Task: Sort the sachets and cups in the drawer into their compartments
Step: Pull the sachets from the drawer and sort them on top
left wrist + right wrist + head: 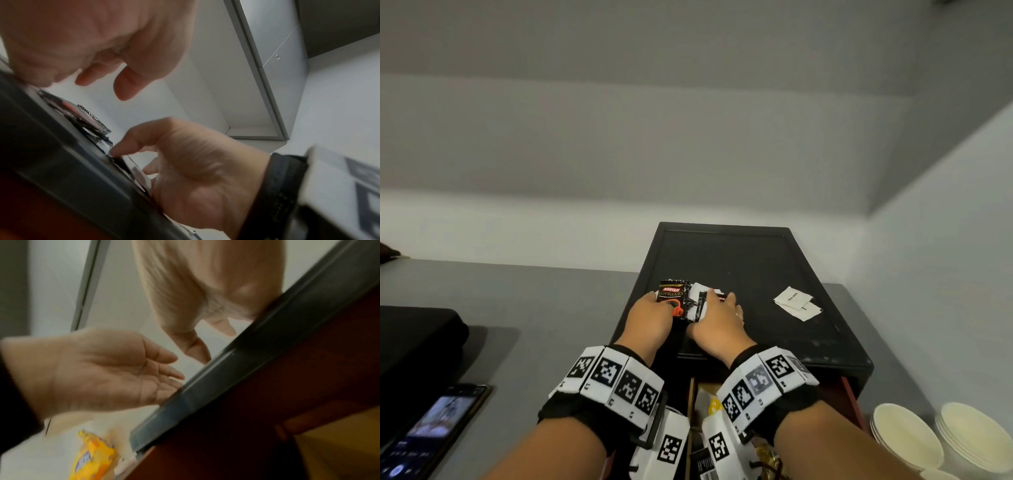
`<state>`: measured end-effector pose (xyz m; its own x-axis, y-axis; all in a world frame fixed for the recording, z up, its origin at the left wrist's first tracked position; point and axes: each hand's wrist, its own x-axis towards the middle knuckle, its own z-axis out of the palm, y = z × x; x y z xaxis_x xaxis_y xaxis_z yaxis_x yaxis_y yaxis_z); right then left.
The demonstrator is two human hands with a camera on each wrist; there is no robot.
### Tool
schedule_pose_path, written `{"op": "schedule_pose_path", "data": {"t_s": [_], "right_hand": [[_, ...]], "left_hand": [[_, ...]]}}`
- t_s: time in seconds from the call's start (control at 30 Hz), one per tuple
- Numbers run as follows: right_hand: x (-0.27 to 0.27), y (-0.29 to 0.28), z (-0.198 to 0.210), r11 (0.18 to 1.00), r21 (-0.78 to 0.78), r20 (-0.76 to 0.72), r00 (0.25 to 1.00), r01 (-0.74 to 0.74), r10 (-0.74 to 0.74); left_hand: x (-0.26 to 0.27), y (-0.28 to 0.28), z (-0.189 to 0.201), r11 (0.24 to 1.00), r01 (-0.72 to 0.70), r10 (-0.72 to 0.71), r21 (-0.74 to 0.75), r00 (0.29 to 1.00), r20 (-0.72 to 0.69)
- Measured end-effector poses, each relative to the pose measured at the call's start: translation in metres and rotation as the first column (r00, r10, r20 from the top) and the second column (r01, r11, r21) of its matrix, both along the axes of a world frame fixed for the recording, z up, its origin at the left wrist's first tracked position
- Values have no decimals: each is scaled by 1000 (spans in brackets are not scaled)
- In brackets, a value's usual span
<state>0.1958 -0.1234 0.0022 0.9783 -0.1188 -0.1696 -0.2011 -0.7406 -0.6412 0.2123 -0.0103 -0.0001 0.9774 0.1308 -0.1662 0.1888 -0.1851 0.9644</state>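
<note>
A black tray top carries a small pile of sachets. A black and red Kopiko sachet lies at the pile's left, and my left hand touches it with relaxed fingers. In the right wrist view its palm is open. My right hand covers the white and black sachets beside it. In the left wrist view its curled fingers pinch the edge of a white sachet. Two more white sachets lie apart at the tray's right.
Below the tray a red-brown drawer stands open, with a yellow packet inside under my wrists. Stacks of cream paper cups stand at the bottom right. A phone and a black case lie on the grey counter at the left.
</note>
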Motion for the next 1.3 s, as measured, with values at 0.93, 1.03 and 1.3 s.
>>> {"op": "schedule_pose_path", "data": {"t_s": [0.93,1.03,1.3], "right_hand": [[53,38,11,946,-246,-126,975,-210,183],[48,32,19,981,-105,-49,987,-161,156],[-38,-31,40,919,393,139,986,32,-94]], "left_hand": [[-9,18,-14,507,242,-196,827,967,-162],[-11,18,-13,506,249,-206,826,965,-165],[-21,22,-1,594,217,-198,774,973,-121]]}}
